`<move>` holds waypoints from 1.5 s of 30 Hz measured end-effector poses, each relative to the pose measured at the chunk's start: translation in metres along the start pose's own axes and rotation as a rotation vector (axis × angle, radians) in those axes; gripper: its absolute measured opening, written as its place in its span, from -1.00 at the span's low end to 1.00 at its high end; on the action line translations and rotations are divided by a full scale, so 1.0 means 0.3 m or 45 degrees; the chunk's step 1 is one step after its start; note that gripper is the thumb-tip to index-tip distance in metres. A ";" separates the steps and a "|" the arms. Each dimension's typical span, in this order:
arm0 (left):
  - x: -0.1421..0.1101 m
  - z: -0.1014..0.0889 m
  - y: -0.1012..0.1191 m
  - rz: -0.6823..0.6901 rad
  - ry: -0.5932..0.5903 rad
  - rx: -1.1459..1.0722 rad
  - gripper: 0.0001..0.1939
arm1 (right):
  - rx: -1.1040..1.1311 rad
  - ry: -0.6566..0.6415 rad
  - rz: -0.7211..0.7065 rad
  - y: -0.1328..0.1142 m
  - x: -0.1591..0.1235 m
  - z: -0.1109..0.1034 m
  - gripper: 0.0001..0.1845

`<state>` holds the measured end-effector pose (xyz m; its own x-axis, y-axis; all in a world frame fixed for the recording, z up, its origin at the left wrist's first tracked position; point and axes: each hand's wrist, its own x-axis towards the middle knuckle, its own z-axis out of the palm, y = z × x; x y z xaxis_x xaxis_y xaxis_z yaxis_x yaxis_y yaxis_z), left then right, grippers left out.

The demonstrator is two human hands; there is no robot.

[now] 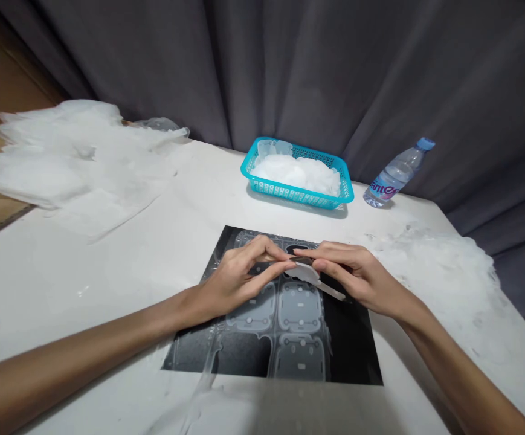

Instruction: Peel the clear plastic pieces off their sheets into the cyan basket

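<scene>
My left hand (248, 269) and my right hand (350, 269) meet over a black mat (353, 344). Between their fingertips is a small translucent white silicone-like piece (305, 272), and a thin strip hangs from it toward my right palm. My left thumb and fingers pinch its left side; my right thumb and fingers close on its right. Beneath lies a clear moulded sheet (273, 338) with rounded rectangular pieces in it, such as one piece (301, 308) below the hands. An opening at the sheet's lower left shows the black mat. The fingers partly cover the sheet's upper part.
A blue basket (296, 199) of white translucent pieces stands at the back. Right of it is a water bottle (398, 175). Stacked translucent sheets (63, 157) lie at the back left of the white table (85, 290). Translucent scraps (443, 284) are heaped on the right.
</scene>
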<state>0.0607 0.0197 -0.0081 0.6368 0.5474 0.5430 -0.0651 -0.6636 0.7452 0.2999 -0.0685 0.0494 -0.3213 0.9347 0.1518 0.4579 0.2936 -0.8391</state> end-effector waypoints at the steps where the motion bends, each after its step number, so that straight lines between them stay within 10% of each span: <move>1: 0.000 0.000 0.000 0.003 -0.001 -0.001 -0.90 | 0.002 0.001 -0.001 0.000 0.000 0.001 -0.63; 27: 0.006 -0.002 0.013 -0.015 -0.026 -0.028 -0.90 | -0.103 0.131 0.030 0.016 0.002 -0.034 -0.63; 36: -0.001 -0.012 0.010 -0.079 -0.065 0.016 -0.87 | -0.932 0.449 0.245 0.281 0.001 -0.023 -0.61; 45: 0.013 -0.024 0.017 -0.002 -0.078 0.140 -0.92 | -1.292 0.443 0.216 0.291 0.030 0.043 -0.76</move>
<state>0.0574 0.0221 0.0007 0.6831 0.5185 0.5144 0.0188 -0.7165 0.6973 0.3262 -0.0372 -0.0292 -0.0097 0.9372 0.3486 0.9973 0.0343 -0.0646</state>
